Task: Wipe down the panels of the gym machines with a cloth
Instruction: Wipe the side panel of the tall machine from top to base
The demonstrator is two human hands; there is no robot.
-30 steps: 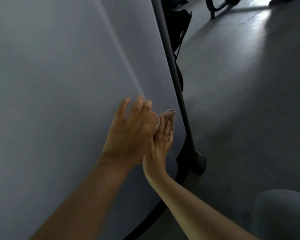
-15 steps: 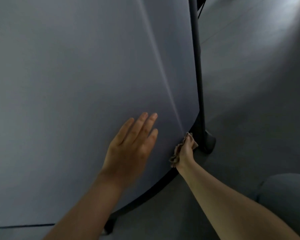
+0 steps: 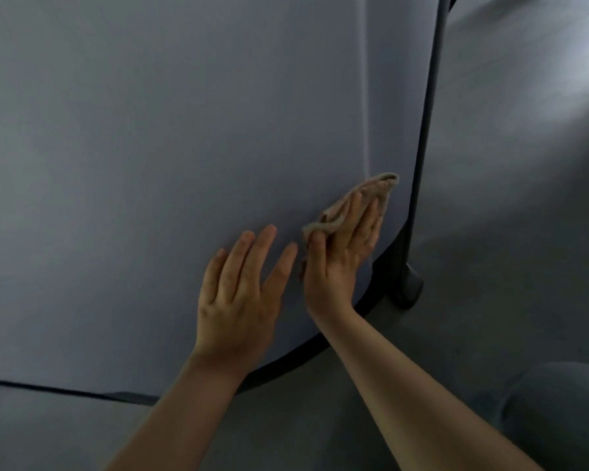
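Pressing the cloth flat against the panel, the right hand works low near the curved bottom corner, right where the grey surface meets its dark rim. Fingers are stretched out long over the bunched beige fabric, thumb tucked against the cloth's lower edge, so the cloth is pinned between palm and panel rather than balled in a fist. That looks like the right idea: a spread hand gives broad, even contact, and overlapping strokes following the curve of the rim should catch the edge strip. One loose fold pokes out past the fingertips towards the dark upright post, so the stroke wants watching there, or the cloth may snag or skip the last sliver by the post. The left hand lies flat on the panel just beside the right, fingers straight and slightly fanned, holding nothing, seemingly bracing the body. Both forearms reach up and forward from the bottom of the view, wrists fairly straight, the right one angled in from the right side. Down at the corner sits the post's foot on the grey floor, and a rounded grey shape at lower right cannot be identified.
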